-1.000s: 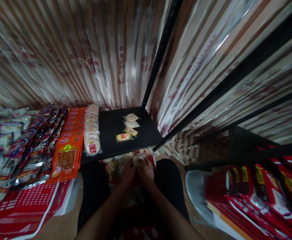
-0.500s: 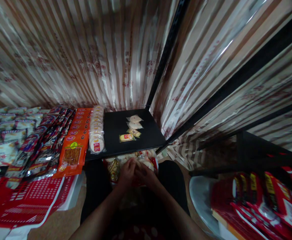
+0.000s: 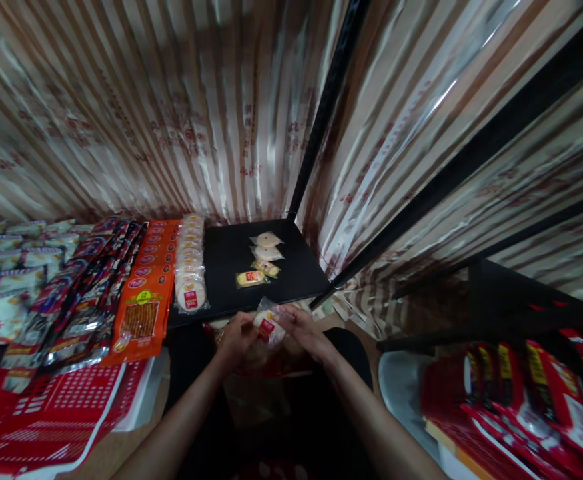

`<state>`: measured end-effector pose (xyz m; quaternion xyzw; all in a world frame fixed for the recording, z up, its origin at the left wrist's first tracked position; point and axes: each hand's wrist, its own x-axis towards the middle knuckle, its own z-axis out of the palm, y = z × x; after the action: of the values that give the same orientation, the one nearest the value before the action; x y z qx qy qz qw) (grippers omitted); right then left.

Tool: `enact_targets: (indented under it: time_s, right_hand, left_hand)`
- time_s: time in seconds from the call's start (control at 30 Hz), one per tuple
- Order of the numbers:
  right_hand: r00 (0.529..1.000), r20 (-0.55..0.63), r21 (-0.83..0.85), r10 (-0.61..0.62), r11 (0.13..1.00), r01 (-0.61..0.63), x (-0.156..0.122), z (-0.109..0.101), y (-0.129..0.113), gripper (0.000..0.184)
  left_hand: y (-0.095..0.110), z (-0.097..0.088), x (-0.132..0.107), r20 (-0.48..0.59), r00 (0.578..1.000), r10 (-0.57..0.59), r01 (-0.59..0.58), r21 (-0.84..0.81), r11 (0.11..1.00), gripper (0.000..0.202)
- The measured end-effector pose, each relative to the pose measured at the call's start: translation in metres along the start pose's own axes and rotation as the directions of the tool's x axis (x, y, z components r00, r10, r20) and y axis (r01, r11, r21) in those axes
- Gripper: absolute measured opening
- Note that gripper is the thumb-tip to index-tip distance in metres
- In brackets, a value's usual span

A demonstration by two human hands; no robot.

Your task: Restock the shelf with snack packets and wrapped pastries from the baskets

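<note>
Both my hands hold one round pale snack pack with a red label, just in front of the black shelf. My left hand pinches its left edge and my right hand grips its right edge. Under them an open bag of snacks rests on my lap. On the shelf lie a column of the same round packs and a short row of small packs.
Orange packs and dark packs fill the shelf to the left. A red-and-white box lies lower left. Red packets are stacked at the right by a white stool. Striped plastic sheeting hangs behind.
My hands were down in the bag on my lap; now they have come up holding a round snack pack near the shelf's front edge.
</note>
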<state>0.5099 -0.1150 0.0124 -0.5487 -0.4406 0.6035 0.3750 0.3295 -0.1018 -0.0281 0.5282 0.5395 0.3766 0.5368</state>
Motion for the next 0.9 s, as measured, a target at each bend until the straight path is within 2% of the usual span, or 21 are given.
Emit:
enact_targets:
  time_s: [0.07, 0.17, 0.27, 0.43, 0.53, 0.6, 0.7, 0.77, 0.9]
  right_hand:
    - [1.000, -0.019, 0.032, 0.000, 0.999, 0.001, 0.007, 0.002, -0.009, 0.046]
    - [0.999, -0.034, 0.102, -0.025, 0.994, 0.028, 0.021, 0.009, -0.021, 0.050]
    - [0.997, -0.045, 0.107, -0.070, 0.992, 0.074, 0.044, 0.019, -0.032, 0.045]
    - [0.979, -0.096, 0.075, -0.180, 0.979, 0.187, 0.103, 0.030, -0.052, 0.034]
    - [0.968, -0.144, -0.014, -0.205, 0.979, 0.205, 0.151, 0.031, -0.067, 0.028]
    - [0.957, -0.174, -0.094, -0.233, 0.971, 0.220, 0.186, 0.033, -0.075, 0.025]
    - [0.947, -0.202, -0.170, -0.251, 0.961, 0.218, 0.237, 0.040, -0.082, 0.021]
    - [0.945, -0.224, -0.185, -0.237, 0.963, 0.197, 0.266, 0.046, -0.082, 0.020]
    - [0.938, -0.271, -0.231, -0.219, 0.960, 0.157, 0.312, 0.056, -0.078, 0.019]
  left_hand:
    - [0.006, -0.001, 0.002, -0.034, 0.999, 0.006, -0.008, -0.058, 0.998, 0.018]
    - [0.018, -0.005, 0.012, -0.167, 0.986, 0.002, -0.027, -0.147, 0.989, 0.023]
    - [0.026, -0.011, 0.031, -0.294, 0.956, 0.008, -0.062, -0.174, 0.983, 0.023]
    - [0.038, -0.021, 0.081, -0.439, 0.897, 0.043, -0.082, -0.071, 0.994, 0.019]
    - [0.054, -0.026, 0.113, -0.515, 0.853, 0.086, -0.082, 0.030, 0.996, 0.028]
    - [0.066, -0.027, 0.133, -0.519, 0.845, 0.127, -0.050, 0.160, 0.986, 0.039]
    - [0.080, -0.026, 0.161, -0.450, 0.885, 0.118, 0.043, 0.330, 0.943, 0.050]
    - [0.082, -0.025, 0.179, -0.424, 0.903, 0.067, 0.094, 0.349, 0.932, 0.054]
    - [0.075, -0.032, 0.215, -0.423, 0.906, 0.007, 0.146, 0.327, 0.934, 0.057]
